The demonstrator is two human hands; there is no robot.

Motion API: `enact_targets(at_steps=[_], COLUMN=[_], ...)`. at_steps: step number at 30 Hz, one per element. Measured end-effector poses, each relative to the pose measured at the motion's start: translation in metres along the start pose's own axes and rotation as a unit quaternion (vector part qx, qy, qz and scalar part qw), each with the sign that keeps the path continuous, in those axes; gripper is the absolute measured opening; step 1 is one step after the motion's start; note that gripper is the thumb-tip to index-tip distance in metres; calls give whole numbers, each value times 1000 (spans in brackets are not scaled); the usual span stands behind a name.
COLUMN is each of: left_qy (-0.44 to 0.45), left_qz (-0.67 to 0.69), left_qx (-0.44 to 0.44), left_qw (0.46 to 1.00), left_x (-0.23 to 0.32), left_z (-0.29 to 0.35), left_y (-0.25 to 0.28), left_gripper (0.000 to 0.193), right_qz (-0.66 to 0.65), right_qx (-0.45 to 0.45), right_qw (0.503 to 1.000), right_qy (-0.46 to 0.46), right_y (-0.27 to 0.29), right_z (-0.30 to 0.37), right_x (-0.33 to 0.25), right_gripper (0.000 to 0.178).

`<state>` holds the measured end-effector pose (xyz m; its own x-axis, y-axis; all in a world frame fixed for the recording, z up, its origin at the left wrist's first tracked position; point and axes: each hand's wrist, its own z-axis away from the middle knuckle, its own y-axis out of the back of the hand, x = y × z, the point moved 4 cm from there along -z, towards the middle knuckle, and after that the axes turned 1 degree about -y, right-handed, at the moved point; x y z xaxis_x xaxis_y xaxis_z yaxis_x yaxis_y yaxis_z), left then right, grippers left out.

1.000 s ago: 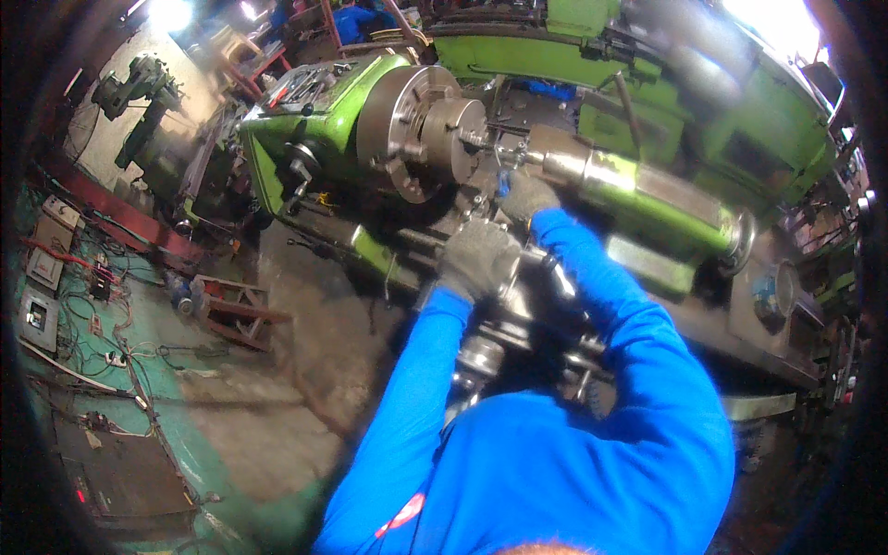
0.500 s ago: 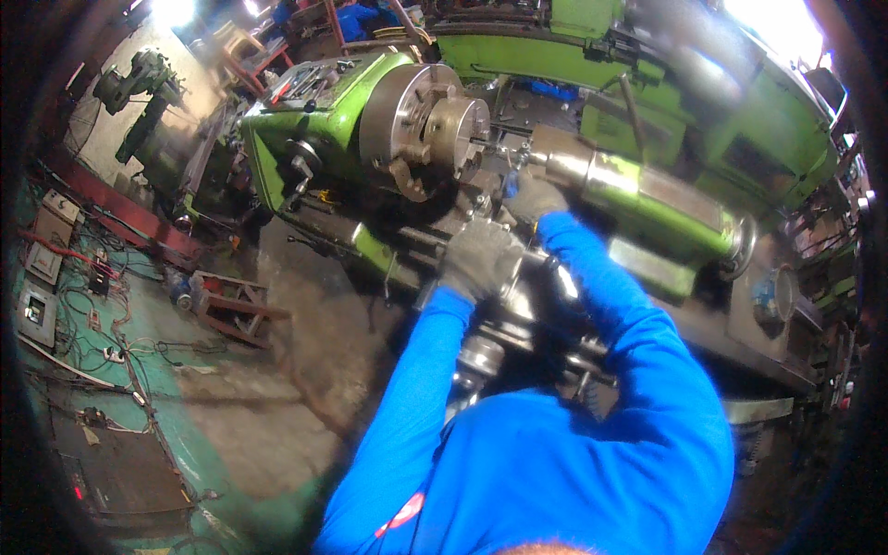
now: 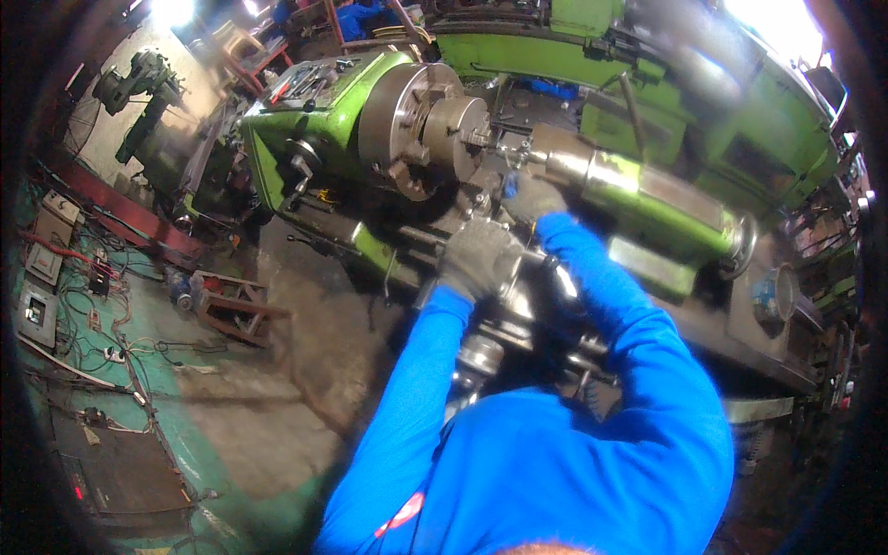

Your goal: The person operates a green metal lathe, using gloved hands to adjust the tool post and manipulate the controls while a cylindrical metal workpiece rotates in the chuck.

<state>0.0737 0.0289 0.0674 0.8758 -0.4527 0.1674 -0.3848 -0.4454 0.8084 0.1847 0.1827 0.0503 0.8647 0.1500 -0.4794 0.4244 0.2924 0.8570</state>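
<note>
A green metal lathe stands in front of me, its large round chuck (image 3: 384, 129) gripping a thick metal disc-shaped workpiece (image 3: 451, 131). From the tailstock (image 3: 661, 190) a slim shaft reaches toward the middle of the workpiece. My left hand (image 3: 479, 257), in a grey work glove, is closed over part of the lathe's carriage beside the tool post (image 3: 478, 205); what its fingers hold is hidden. Farther off, below the tailstock's tip, is my gloved right hand (image 3: 535, 199), curled next to a small blue object (image 3: 511, 186). Its grip is mostly hidden too.
Hand tools (image 3: 310, 83) lie on top of the headstock. The tailstock handwheel (image 3: 740, 248) juts out at right. A rusty metal frame (image 3: 236, 310) with a motor sits on the floor at left, near cables and electrical boxes (image 3: 42, 259). Another green machine (image 3: 546, 60) stands behind.
The chuck's jaws and the workpiece face show in a different rotational position, so the chuck has turned. Both hands stay almost where they were.
</note>
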Motion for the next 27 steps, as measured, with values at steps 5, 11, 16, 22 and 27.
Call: enact_targets(at_steps=[5, 11, 16, 22, 27], left_qy=[9, 14, 5, 1, -4], left_qz=[-3, 7, -11, -5, -8], left_qx=[-57, -59, -42, -39, -26], left_qw=[998, 998, 999, 999, 1000], left_x=[-3, -1, -1, -3, -1], left_z=[1, -2, 0, 0, -2], left_y=[-5, -1, -2, -4, 0], left_gripper=[37, 35, 35, 34, 34], right_qz=[19, 24, 24, 10, -28], right_qx=[-8, -7, -16, -6, 6], right_qw=[999, 999, 999, 1000, 1000], right_qy=[27, 44, 29, 13, 11], right_y=[1, -10, -3, -1, 8], right_z=[-3, -19, -11, -1, 10], right_x=[-6, 1, -5, 6, 16], right_gripper=[64, 62, 64, 65, 72])
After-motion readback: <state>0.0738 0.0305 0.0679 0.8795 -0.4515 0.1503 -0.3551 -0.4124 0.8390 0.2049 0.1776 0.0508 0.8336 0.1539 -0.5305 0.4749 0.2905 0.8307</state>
